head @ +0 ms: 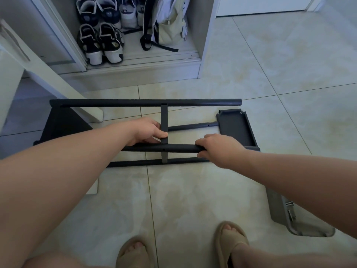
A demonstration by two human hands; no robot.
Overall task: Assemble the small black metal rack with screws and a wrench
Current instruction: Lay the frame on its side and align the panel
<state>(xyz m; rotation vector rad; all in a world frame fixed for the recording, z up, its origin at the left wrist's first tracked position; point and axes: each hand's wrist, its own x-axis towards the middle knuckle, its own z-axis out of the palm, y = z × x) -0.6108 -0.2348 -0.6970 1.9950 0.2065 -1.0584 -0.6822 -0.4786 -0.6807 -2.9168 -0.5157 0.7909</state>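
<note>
Sandalled feet (230, 238), grey tray (309, 232) holding screws (290, 212), cabinet (207, 35) holding shoes (100, 43)

No text, label, brand, number or sign can be read on anything here.

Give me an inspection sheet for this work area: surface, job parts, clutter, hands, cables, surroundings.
Surface: pale glossy tiled floor, parts lying on it.
Job's things: long black metal tube farthest; short black square crossbar; flat black metal tray at right; grey plastic bag holding screws, lower right; wrench not seen.
Clutter: nothing seen.
Hands: left hand grips the crossbar; right hand grips the middle black tube.
Cables: nothing seen.
Surroundings: open white cabinet with black-and-white sneakers and a pale backpack; beige sandals on the feet.
</note>
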